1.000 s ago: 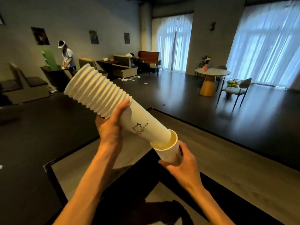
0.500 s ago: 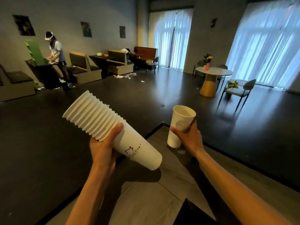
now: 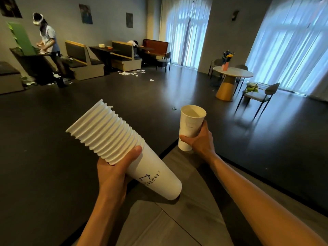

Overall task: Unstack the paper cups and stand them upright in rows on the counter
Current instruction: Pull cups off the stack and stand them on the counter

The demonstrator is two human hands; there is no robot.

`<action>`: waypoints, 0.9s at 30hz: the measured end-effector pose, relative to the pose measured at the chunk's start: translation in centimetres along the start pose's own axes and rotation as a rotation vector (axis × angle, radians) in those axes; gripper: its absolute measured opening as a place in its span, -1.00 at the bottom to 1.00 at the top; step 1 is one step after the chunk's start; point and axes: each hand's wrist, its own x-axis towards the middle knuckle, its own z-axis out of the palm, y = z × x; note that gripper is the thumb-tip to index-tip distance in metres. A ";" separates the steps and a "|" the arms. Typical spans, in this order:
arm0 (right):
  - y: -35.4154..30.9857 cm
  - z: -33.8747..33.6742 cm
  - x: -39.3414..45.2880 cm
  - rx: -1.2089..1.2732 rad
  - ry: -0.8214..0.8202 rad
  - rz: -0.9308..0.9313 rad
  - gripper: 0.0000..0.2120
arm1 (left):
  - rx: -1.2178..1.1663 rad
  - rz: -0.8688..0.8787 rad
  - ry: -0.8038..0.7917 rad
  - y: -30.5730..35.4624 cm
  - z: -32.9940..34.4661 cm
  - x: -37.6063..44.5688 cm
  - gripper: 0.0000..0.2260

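My left hand [image 3: 115, 172] grips a stack of white paper cups [image 3: 113, 141], tilted with its rims up to the left and its base down to the right. The outermost cup carries a small black logo. My right hand [image 3: 199, 140] holds a single white paper cup [image 3: 190, 124] upright at the far corner of the grey wood-grain counter [image 3: 191, 206]. The cup's base sits at or just above the counter surface; I cannot tell whether it touches.
The counter has a dark edge and a corner near the single cup. Beyond it lies a dark floor with scraps of paper. A person [image 3: 48, 43] works at a table far left. Booths, a round table [image 3: 232, 75] and a chair [image 3: 259, 96] stand farther off.
My right hand pulled one cup off the stack's base end and carried it forward to the counter's far corner, upright. The stack in my left hand dropped lower.
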 end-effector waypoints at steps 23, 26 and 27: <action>-5.5 -4.7 -10.7 -0.203 -0.621 -0.071 -0.27 | 0.044 0.017 -0.015 -0.6 4.4 -2.4 -0.26; -5.1 -4.5 -10.4 -0.215 -0.470 -0.148 -0.28 | -0.018 0.072 0.036 1.0 4.4 -1.8 -0.27; -4.4 -4.6 -10.2 -0.221 -0.428 -0.149 -0.27 | -0.073 0.071 0.050 1.7 4.3 -1.3 -0.24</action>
